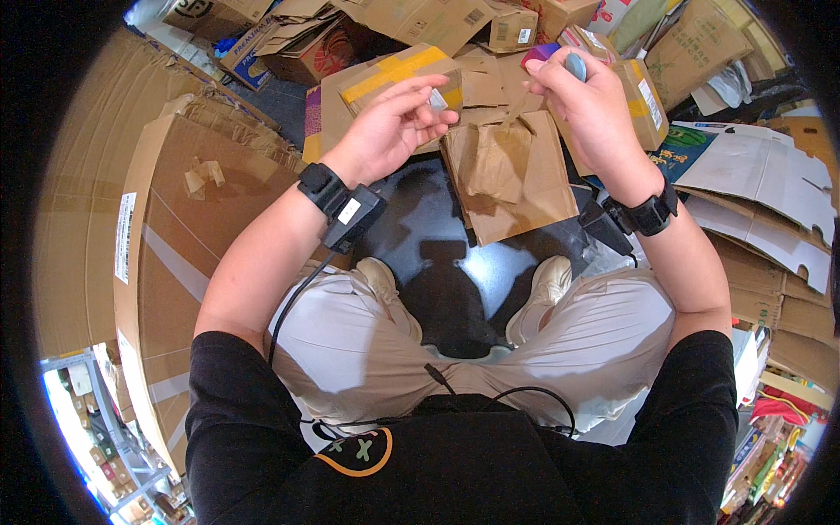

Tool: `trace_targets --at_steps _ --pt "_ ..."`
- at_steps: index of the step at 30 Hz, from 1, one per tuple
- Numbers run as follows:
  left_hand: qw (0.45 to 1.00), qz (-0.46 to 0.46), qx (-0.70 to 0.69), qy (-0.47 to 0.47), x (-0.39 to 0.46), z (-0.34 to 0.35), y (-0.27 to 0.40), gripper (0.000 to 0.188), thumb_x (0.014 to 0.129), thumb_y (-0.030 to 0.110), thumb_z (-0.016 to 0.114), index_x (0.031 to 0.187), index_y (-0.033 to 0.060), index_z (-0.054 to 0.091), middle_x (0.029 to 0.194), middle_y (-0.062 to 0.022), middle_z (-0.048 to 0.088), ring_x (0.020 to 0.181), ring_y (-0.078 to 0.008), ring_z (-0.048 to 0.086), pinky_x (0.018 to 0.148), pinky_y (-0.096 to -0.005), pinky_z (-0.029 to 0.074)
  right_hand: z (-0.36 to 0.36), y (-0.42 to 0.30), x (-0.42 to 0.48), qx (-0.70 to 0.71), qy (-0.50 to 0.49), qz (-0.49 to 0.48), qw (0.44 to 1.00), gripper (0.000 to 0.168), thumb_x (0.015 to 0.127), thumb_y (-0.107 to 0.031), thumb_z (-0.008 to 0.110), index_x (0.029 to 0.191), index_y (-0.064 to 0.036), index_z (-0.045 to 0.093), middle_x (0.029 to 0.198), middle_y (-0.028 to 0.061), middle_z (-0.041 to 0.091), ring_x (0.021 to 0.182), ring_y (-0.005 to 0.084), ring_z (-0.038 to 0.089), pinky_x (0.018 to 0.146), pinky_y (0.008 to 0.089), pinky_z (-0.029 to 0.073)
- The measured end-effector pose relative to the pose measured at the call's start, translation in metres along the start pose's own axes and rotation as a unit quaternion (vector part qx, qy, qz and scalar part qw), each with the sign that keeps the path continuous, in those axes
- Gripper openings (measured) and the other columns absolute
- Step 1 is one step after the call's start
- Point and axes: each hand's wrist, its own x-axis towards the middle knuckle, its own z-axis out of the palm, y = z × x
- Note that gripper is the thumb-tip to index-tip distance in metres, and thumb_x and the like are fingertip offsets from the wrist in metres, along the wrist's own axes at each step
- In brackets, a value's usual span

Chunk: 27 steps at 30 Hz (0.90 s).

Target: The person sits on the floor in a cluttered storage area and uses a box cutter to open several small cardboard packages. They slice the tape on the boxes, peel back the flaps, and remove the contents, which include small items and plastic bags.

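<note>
My left hand (pixel 407 125), palm turned inward with fingers loosely curled and apart, holds nothing. It hovers beside a taped cardboard box (pixel 392 72) with a wide yellow tape band. My right hand (pixel 587 98) is closed around a tool with a rounded blue handle end (pixel 575 67); the rest of the tool is hidden by my fingers. Below its fingertips, what looks like a strip of brown tape (pixel 517 110) runs down to a small folded cardboard piece (pixel 495 167). That piece lies on a flattened cardboard sheet (pixel 548 187) between my hands.
Cardboard boxes (pixel 426 23) are piled ahead. A large carton (pixel 190 197) stands along my left side, with tape scraps (pixel 203 176) on it. Stacked white and brown cardboard (pixel 761 177) lies at my right. Dark floor (pixel 413 210) shows between my shoes. Cables (pixel 295 295) run from my wrist devices.
</note>
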Motion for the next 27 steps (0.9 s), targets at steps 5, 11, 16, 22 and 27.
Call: trace_targets --at_steps 5,11,16,22,27 --pt "0.968 0.048 0.246 -0.025 0.005 0.006 -0.016 0.039 0.096 0.017 0.059 0.131 0.0022 0.054 0.116 -0.0077 0.063 0.107 -0.0189 0.06 0.093 -0.0307 0.048 0.006 -0.001 -0.002 0.062 -0.038 -0.02 0.997 0.025 0.087 -0.026 0.069 0.076 -0.005 0.061 0.073 -0.0019 0.063 0.067 0.0056 0.051 0.063 0.0229 0.04" --pt "0.796 0.087 0.59 -0.099 0.003 0.033 -0.021 0.065 0.08 0.026 0.077 0.134 0.0031 0.05 0.126 -0.011 0.058 0.112 -0.0211 0.055 0.1 -0.034 0.044 0.001 -0.009 -0.007 0.068 -0.077 0.01 0.995 0.025 0.088 -0.026 0.07 0.077 -0.005 0.061 0.074 -0.0015 0.063 0.069 0.0069 0.055 0.067 0.023 0.043" --pt "0.733 0.159 0.659 -0.063 0.001 0.031 -0.024 0.073 0.074 0.032 0.081 0.134 0.0048 0.05 0.125 -0.0163 0.056 0.116 -0.0298 0.054 0.104 -0.0394 0.042 0.004 -0.022 -0.014 0.05 -0.074 -0.001 0.996 0.025 0.088 -0.026 0.07 0.076 -0.005 0.06 0.073 -0.0011 0.063 0.071 0.0071 0.055 0.068 0.023 0.044" --pt "0.708 0.186 0.676 -0.086 0.0 0.032 -0.023 0.071 0.073 0.045 0.079 0.126 0.0045 0.056 0.115 -0.0182 0.061 0.109 -0.0349 0.056 0.097 -0.0425 0.043 0.009 -0.032 -0.02 0.062 -0.103 0.003 0.993 0.026 0.088 -0.025 0.07 0.074 -0.006 0.059 0.073 -0.0006 0.063 0.071 0.0069 0.055 0.068 0.0228 0.043" --pt "0.666 0.203 0.71 -0.1 0.0 0.034 -0.023 0.057 0.073 0.043 0.079 0.112 0.0042 0.063 0.103 -0.0122 0.063 0.102 -0.0312 0.057 0.089 -0.042 0.045 0.01 -0.034 -0.022 0.056 -0.109 0.029 0.992 0.024 0.088 -0.027 0.07 0.076 -0.008 0.061 0.073 -0.0025 0.063 0.065 0.004 0.051 0.059 0.021 0.038"
